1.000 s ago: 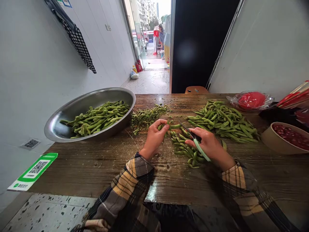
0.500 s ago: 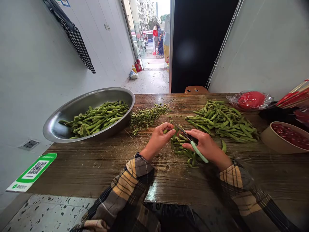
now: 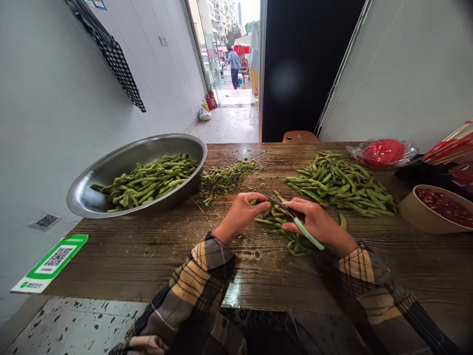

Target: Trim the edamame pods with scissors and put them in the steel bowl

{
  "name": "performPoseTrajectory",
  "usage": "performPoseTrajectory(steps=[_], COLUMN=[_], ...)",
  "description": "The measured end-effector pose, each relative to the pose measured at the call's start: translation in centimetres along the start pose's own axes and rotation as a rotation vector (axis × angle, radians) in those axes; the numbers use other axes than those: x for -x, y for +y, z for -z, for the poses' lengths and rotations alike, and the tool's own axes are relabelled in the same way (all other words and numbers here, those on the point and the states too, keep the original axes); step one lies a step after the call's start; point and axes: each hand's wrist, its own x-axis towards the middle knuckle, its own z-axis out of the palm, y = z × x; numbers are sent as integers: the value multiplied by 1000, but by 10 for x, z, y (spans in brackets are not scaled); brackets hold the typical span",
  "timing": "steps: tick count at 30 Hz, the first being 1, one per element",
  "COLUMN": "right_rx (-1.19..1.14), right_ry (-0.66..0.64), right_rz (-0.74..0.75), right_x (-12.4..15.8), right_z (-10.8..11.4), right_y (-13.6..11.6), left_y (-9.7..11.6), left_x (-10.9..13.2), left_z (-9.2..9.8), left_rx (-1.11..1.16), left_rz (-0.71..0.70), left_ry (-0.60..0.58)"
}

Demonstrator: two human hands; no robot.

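Note:
My left hand [image 3: 242, 213] pinches a green bean pod [image 3: 254, 201] by its end above the wooden table [image 3: 148, 246]. My right hand [image 3: 318, 222] grips scissors [image 3: 295, 217] with pale green handles, their blades meeting the pod's other end. Under both hands lies a small heap of pods [image 3: 284, 227]. A larger pile of pods [image 3: 340, 185] lies to the right, and a strip of cut scraps [image 3: 225, 177] lies to the left, beside a steel basin [image 3: 111, 167] holding several pods.
A tan bowl of red pieces [image 3: 436, 209] and a red item in plastic wrap [image 3: 384, 153] sit at the right. A QR sticker [image 3: 48, 264] lies at the table's left corner. A chair back [image 3: 300, 136] shows beyond the far edge. A person walks outside the doorway.
Both hands have lowered slightly toward the table and the small heap. The scissors' blades have come onto the pod my left hand holds. The people outside have moved.

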Motion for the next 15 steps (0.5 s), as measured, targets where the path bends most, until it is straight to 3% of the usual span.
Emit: performPoseTrajectory(steps=[9, 15], right_rx=[9, 32], right_ry=[-7, 23], right_rz=[22, -11], right_x=[-1, -3], right_z=[-1, -4], right_y=[2, 1], left_y=[-7, -10], left_x=[-2, -1], left_z=[0, -3], left_rx=[-9, 42], left_rz=[22, 63], left_ry=[-5, -79])
